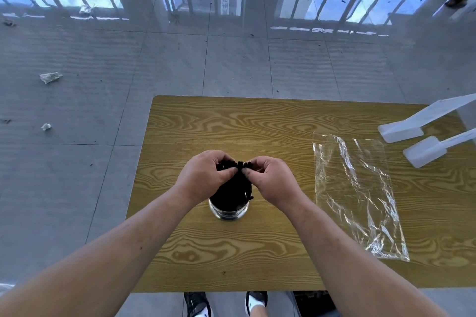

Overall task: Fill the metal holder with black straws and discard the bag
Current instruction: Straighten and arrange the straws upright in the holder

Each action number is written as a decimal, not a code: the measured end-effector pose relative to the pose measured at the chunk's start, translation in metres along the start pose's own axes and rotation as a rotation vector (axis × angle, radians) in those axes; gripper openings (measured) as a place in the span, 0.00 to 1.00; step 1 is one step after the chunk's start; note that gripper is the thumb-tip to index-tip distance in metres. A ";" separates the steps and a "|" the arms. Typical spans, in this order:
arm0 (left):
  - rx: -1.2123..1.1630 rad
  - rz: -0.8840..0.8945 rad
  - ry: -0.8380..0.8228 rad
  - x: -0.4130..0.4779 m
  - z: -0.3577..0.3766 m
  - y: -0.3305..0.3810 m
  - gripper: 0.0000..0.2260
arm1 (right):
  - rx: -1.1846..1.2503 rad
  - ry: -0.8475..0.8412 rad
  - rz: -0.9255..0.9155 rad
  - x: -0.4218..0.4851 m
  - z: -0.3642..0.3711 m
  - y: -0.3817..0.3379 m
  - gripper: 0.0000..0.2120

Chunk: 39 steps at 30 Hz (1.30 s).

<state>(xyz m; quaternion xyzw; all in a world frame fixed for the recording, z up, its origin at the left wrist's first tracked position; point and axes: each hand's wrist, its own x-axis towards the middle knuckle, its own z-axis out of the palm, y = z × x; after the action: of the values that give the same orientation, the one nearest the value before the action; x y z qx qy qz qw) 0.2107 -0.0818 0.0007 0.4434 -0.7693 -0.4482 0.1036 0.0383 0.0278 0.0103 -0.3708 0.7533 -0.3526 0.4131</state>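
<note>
While both hands, left hand [203, 179] and right hand [270, 179], pinch black straws [233, 166] upright in metal holder [229, 211]: filling step nearly done; next, release, take empty bag [358, 195] off worktop [257, 123], discard.

Open table [219, 126] lies beyond and left of the left hand [203, 177]; right of the right hand [273, 180] lie the bag [358, 195] and, farther, white stands [401, 132].

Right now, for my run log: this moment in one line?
stage: loading | left hand: grips black straws | right hand: same | metal holder: upright | bag: empty, on table
</note>
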 end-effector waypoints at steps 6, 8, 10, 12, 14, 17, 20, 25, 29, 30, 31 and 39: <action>-0.011 -0.036 0.010 0.006 0.001 -0.001 0.03 | 0.028 -0.031 -0.003 0.001 -0.001 0.000 0.04; -0.002 -0.036 0.014 0.007 0.001 -0.001 0.05 | 0.012 -0.035 -0.010 0.002 0.003 -0.001 0.04; -0.005 -0.043 0.019 0.007 0.001 -0.001 0.07 | -0.011 -0.015 -0.027 0.004 0.006 -0.001 0.03; -0.020 -0.061 0.031 0.007 0.001 -0.001 0.06 | -0.010 0.015 -0.035 0.004 0.007 0.000 0.01; -0.024 -0.066 0.038 0.007 0.002 -0.002 0.04 | -0.014 0.030 -0.042 0.004 0.007 0.001 0.02; -0.041 -0.072 0.039 0.006 0.002 -0.002 0.04 | -0.012 0.026 -0.038 0.003 0.008 0.002 0.03; -0.058 -0.083 0.029 0.006 0.002 -0.001 0.05 | 0.020 -0.003 -0.011 0.003 0.008 0.002 0.06; -0.072 -0.083 0.020 0.006 0.003 -0.002 0.05 | -0.006 0.005 -0.015 0.002 0.010 0.004 0.05; -0.075 -0.068 0.002 0.006 0.002 0.000 0.07 | -0.029 0.003 -0.020 0.003 0.013 0.003 0.04; -0.083 -0.070 -0.004 0.007 0.002 0.000 0.06 | -0.041 0.006 -0.021 0.004 0.014 0.003 0.04; -0.093 -0.076 -0.007 0.007 0.002 0.000 0.05 | -0.057 0.012 -0.022 0.005 0.014 0.002 0.04; 0.011 -0.062 0.067 -0.004 -0.008 -0.007 0.09 | -0.104 0.033 -0.037 0.008 0.014 0.003 0.04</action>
<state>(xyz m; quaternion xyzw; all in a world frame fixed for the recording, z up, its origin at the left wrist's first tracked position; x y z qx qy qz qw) 0.2213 -0.0852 0.0008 0.4824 -0.7537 -0.4318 0.1130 0.0469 0.0194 -0.0006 -0.3997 0.7706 -0.3264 0.3741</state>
